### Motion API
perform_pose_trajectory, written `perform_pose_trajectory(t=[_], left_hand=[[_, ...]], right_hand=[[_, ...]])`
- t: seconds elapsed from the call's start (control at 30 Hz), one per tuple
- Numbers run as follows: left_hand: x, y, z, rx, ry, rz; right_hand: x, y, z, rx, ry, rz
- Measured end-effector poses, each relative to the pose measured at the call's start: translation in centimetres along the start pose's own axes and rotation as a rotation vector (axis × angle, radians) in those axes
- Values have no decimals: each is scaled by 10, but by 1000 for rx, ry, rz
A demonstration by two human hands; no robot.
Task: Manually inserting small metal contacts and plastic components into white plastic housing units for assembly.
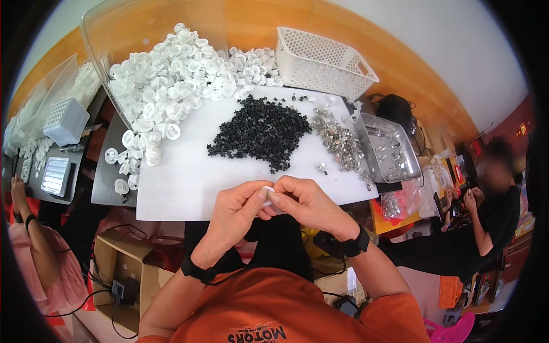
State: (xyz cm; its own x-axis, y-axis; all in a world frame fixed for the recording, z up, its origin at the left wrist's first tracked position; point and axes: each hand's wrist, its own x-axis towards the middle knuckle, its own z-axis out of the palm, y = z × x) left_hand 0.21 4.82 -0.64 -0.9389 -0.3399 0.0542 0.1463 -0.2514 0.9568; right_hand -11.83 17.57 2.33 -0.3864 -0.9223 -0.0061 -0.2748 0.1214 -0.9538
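Observation:
Between the fingertips of both hands, just above the near edge of the white sheet (177, 197), is a small round white plastic part (266, 195). My left hand (237, 206) pinches it from the left. From the right, the thumb and fingers of my right hand (303, 201) press on it too; fingers hide much of the part. Beyond my hands lies a heap of small black plastic pieces (260, 131). Right of that heap are scattered small shiny metal pieces (340, 140). A large pile of white round plastic parts (177, 74) fills the far left.
A clear plastic bin (94, 54) backs the white pile. A white perforated basket (326, 57) stands at the far right, near a metal tray (409, 166). Left is a stack of white trays (66, 123). A cardboard box (123, 257) sits below. Other people (492, 211) sit on both sides.

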Motion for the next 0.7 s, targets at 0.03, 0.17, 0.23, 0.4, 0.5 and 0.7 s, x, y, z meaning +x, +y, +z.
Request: perform_pose_trajectory(t=[0.03, 0.17, 0.23, 0.4, 0.5, 0.7], left_hand=[[0, 0, 0, -21, -11, -9], [2, 0, -2, 7, -34, 1], [3, -2, -3, 0, -24, -13], [0, -1, -1, -27, -4, -8], [-1, -1, -2, -18, -8, -12], [-2, 2, -3, -15, -5, -5]], right_hand=[[0, -1, -2, -21, -10, -12], [0, 0, -4, 2, -13, 24], [1, 2, -1, -17, 7, -16], [-1, -6, 3, -163, 36, -11], [-2, -4, 4, -187, 28, -2], [-3, -10, 2, -170, -13, -53]])
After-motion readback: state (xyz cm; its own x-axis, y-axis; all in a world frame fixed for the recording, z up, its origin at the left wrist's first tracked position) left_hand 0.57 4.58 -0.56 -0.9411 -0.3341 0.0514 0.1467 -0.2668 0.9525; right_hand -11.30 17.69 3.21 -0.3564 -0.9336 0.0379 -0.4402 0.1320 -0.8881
